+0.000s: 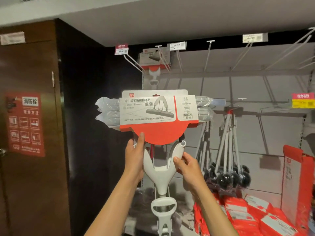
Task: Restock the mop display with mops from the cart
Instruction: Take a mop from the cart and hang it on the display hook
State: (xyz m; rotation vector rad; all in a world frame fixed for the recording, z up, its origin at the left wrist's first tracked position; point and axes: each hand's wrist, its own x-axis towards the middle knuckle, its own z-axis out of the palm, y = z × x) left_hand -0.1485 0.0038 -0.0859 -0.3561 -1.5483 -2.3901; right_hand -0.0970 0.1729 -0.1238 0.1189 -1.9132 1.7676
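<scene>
Holding the mop (159,114) upright, sponge head sideways up top, left hand (134,160) and right hand (186,167) fingers curled round its smooth white plastic Y-yoke (159,169).

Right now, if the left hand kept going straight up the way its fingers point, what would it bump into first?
The left hand grips the mop's white fork, fingers pointing up. Straight on, they'd meet the red card first; the index fingertip already seems to touch its lower edge, though depth is hard to judge.
</scene>
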